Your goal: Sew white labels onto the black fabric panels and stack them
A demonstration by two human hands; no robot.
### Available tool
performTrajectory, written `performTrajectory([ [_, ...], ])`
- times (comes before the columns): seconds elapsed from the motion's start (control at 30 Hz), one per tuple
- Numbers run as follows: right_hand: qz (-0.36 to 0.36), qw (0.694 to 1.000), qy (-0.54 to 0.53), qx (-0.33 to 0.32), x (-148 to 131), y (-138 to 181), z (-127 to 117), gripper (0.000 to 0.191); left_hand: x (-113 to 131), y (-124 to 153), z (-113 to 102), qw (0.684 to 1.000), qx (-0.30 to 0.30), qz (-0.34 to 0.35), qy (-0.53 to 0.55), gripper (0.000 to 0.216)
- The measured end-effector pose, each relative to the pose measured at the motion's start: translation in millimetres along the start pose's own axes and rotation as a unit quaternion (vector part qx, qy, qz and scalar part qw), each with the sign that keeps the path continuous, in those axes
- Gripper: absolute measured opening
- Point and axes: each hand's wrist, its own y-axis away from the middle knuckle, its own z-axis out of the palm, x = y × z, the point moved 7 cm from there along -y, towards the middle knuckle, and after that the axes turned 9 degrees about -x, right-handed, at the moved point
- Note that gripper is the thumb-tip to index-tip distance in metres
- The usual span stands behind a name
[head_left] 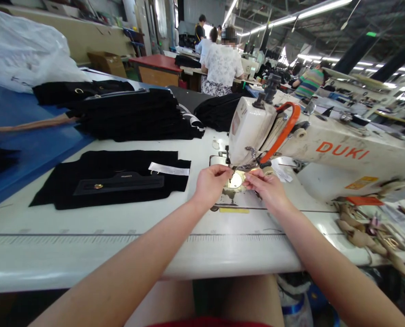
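Both hands are at the needle area of a white sewing machine. My left hand is closed in a pinch just left of the needle. My right hand pinches on the other side, over the lit needle plate. Whatever lies between the fingertips, perhaps thread, is too small to make out. Left of my hands a black fabric panel lies flat, with a zipped strip and a white label on it.
A tall stack of black fabric pieces stands behind the panel. At right lie tan straps and an orange piece. A clear plastic bag sits at far left, where another person's arm reaches in. Other people work farther back.
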Motion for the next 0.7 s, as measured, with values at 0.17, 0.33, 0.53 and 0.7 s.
performTrajectory([
  [0.17, 0.006, 1.000, -0.012, 0.007, -0.9, 1.9, 0.8, 0.038, -1.7, -1.0, -0.8, 1.000, 0.004, 0.000, -0.003, 0.007],
  [0.33, 0.008, 1.000, -0.015, 0.015, -1.6, 1.9, 1.4, 0.040, -3.4, -3.0, -1.5, 1.000, 0.006, 0.000, -0.010, 0.009],
  [0.53, 0.006, 1.000, -0.011, 0.014, -1.3, 1.4, 1.3, 0.041, -3.1, -2.9, -2.1, 1.000, 0.011, 0.003, -0.019, 0.009],
  [0.7, 0.004, 1.000, -0.009, 0.014, -0.2, 0.8, 0.0, 0.039, -3.6, -3.5, -2.3, 1.000, 0.014, 0.006, -0.025, 0.010],
])
